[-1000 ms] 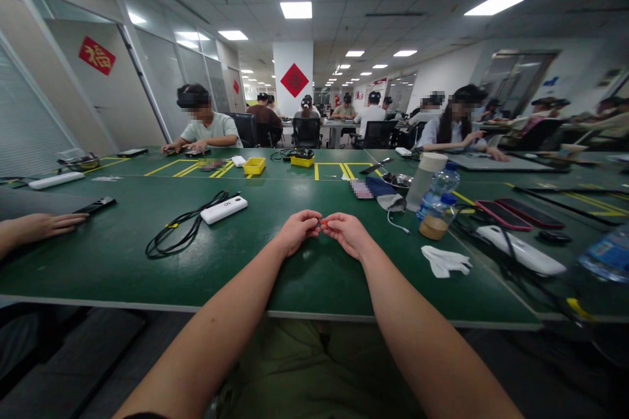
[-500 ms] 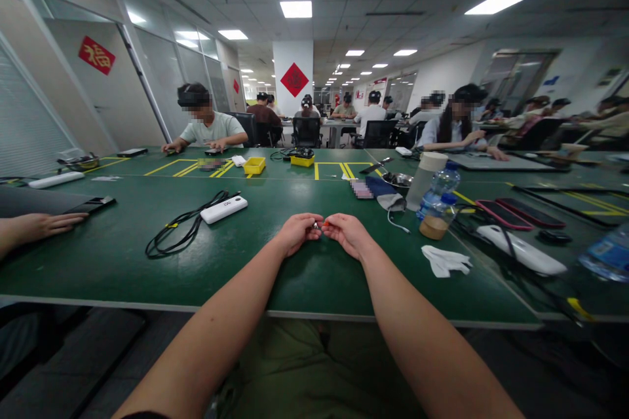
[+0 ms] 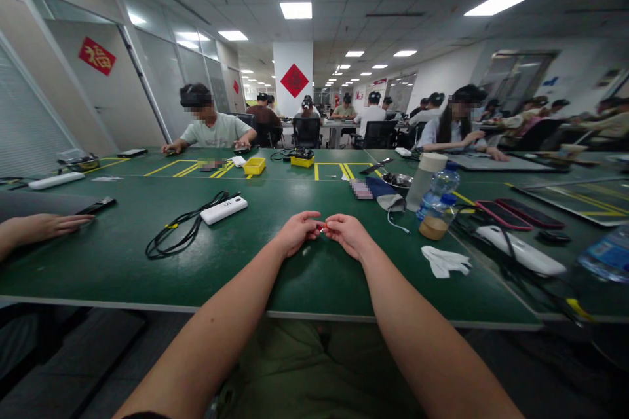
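Observation:
My left hand [image 3: 297, 234] and my right hand [image 3: 345, 234] meet low over the green table [image 3: 206, 275], their fingertips almost touching. Between the thumb and finger of my right hand is a small orange piece [image 3: 325, 225], too tiny to name. A bright, metal-looking bit shows beside it, between the two hands. My left hand's fingers are curled toward that bit, with one finger raised above the others. What exactly sits in the left fingers is partly hidden.
Left of my hands lie a white power bank [image 3: 224, 210] and a coiled black cable [image 3: 177, 236]. To the right are a white cloth [image 3: 445, 262], plastic bottles [image 3: 435, 217], phones [image 3: 504, 215] and another power bank [image 3: 521, 250]. A neighbour's hand [image 3: 46, 230] rests at far left.
One finger of my left hand has lifted and opened away from the others. The orange piece shows more clearly at my right fingertips. Both arms stay nearly in place.

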Demonstrator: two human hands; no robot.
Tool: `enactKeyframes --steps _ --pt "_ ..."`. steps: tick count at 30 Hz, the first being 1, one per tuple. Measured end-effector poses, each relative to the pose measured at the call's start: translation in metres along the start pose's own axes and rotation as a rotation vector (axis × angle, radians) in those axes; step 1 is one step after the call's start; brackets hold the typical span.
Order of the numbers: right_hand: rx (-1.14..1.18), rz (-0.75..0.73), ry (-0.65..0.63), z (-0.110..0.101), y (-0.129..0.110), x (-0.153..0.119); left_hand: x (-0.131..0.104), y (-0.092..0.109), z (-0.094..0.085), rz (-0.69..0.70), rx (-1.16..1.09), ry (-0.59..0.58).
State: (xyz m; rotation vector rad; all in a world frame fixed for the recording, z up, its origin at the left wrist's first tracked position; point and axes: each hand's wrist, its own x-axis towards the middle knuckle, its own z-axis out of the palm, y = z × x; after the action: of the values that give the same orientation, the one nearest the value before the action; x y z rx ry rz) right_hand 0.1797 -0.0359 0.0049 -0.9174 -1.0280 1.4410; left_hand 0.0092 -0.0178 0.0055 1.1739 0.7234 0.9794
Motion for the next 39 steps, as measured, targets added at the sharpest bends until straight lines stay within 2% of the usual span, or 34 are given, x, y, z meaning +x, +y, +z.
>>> enactKeyframes --steps 5,8,11,13,16,18,20,22,24,28,32,35,39 --pt "-0.010 -0.013 -0.031 0.002 0.001 -0.002 0.000 -0.003 0.003 0.042 0.095 -0.025" --pt "-0.018 -0.019 0.008 0.002 0.001 -0.001 0.001 -0.005 0.005 0.120 0.303 0.021" --pt "-0.024 -0.042 0.105 0.000 0.000 0.001 0.000 -0.003 0.006 0.223 0.584 0.072" --pt "-0.017 -0.057 0.162 -0.001 -0.001 0.003 -0.003 0.001 0.006 0.271 0.750 -0.030" --pt "0.004 -0.072 0.205 -0.003 -0.002 0.004 -0.008 0.008 0.006 0.318 0.970 -0.262" --pt "0.009 -0.073 0.211 -0.003 -0.002 0.004 -0.010 0.012 0.003 0.328 1.110 -0.342" --pt "0.010 -0.063 0.201 -0.003 -0.001 0.004 -0.011 0.014 -0.001 0.317 1.189 -0.372" --pt "0.001 -0.043 0.169 -0.003 -0.001 0.003 -0.010 0.015 -0.005 0.302 1.178 -0.354" --pt "-0.019 -0.024 0.132 -0.002 0.000 0.003 -0.008 0.013 -0.009 0.284 1.082 -0.274" --pt "-0.043 -0.019 0.088 0.001 -0.001 0.001 -0.004 0.008 -0.009 0.250 0.714 -0.093" --pt "-0.036 -0.039 0.069 0.002 -0.002 0.000 -0.003 0.005 -0.004 0.230 0.471 -0.064" --pt "-0.032 -0.050 0.051 0.002 -0.002 0.000 -0.003 0.004 -0.003 0.209 0.454 -0.025" --pt "-0.039 -0.048 0.019 0.002 -0.001 -0.001 -0.002 0.004 -0.006 0.218 0.563 0.011"
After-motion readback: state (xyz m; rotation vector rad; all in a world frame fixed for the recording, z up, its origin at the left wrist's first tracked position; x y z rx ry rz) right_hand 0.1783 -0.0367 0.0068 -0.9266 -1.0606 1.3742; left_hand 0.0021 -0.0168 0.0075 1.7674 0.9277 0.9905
